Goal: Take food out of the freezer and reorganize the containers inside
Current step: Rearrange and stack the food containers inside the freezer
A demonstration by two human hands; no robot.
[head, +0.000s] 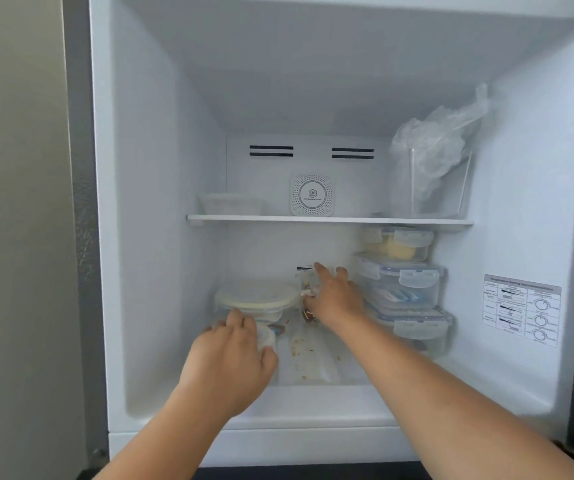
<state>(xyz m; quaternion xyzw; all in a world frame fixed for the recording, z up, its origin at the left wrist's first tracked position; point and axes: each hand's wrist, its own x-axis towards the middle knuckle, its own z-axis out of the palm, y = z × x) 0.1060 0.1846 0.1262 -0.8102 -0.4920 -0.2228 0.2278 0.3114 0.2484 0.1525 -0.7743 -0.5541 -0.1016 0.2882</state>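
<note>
Left hand grips a small tub near the freezer floor's front-left corner — right hand, fingers spread, touches a packet mid-floor.

A plain beige-grey wall stood left of the appliance's brushed grey metal side panel, in soft, even daylight.

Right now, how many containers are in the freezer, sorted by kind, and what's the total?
Clip-lid boxes stacked at right: 3
Round lidded tub: 1
Small white cup: 1
Shallow tray, upper shelf: 1
Tall clear bin holding bag: 1
Total: 7
</note>
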